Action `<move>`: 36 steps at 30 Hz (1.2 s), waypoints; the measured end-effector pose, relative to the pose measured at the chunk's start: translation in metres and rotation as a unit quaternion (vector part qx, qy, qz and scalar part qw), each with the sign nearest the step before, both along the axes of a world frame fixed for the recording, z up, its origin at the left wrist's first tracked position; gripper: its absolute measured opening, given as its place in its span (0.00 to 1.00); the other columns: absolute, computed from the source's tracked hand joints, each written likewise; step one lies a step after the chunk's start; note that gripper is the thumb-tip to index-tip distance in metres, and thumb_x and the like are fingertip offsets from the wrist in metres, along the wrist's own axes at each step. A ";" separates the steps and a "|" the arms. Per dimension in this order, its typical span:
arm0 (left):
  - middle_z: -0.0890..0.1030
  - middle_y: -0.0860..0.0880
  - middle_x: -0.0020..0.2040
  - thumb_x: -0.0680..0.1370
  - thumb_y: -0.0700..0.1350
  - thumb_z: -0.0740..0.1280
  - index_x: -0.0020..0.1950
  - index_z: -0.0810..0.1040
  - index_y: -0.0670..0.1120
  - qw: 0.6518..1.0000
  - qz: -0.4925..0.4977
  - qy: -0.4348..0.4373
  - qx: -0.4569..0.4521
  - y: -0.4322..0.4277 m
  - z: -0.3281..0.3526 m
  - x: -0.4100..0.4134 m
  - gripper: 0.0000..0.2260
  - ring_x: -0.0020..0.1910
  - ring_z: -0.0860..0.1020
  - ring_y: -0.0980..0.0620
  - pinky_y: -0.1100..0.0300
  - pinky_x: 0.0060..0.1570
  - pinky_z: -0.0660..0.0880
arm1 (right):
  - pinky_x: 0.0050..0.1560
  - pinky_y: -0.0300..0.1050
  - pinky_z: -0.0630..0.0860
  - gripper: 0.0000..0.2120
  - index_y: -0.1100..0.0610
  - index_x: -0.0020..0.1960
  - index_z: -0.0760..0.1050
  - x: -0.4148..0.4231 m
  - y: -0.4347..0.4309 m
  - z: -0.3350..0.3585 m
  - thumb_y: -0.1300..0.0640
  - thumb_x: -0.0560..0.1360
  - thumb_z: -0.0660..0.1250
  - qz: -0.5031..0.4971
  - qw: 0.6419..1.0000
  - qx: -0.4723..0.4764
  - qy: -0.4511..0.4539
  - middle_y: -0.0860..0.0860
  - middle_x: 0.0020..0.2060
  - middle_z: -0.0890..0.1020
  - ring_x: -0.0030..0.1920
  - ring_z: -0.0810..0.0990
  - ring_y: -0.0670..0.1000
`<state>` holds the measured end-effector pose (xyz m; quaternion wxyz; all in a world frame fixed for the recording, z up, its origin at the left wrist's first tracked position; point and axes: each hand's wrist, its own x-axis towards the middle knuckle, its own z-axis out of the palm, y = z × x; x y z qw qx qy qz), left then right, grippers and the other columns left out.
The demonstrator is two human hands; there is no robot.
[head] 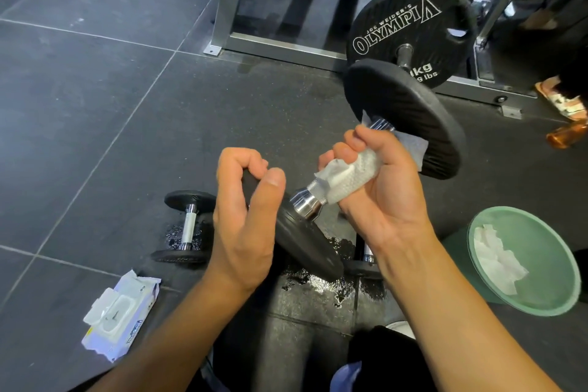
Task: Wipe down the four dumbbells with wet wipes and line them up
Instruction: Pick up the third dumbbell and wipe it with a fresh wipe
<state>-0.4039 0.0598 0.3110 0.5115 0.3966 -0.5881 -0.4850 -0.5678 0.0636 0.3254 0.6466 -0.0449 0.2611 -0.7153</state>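
Hands hold one black-plated, chrome-handled dumbbell (307,205) aloft, its long axis slanting from the left hand up and away past the right.
Left hand (241,226) hooks its fingers over the near matte plate's (305,242) rim; right hand (381,194) clenches a white textured wet wipe (346,177) round the knurled steel handle (316,189), so wiping strokes likely follow that axis.
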 end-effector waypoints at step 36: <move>0.68 0.45 0.39 0.77 0.52 0.58 0.39 0.65 0.49 0.989 0.090 0.087 0.084 -0.010 0.007 -0.003 0.10 0.39 0.67 0.42 0.48 0.43 0.67 | 0.47 0.48 0.76 0.01 0.55 0.48 0.72 0.011 0.007 0.008 0.60 0.78 0.64 0.030 0.997 0.024 -0.065 0.49 0.38 0.74 0.35 0.74 0.49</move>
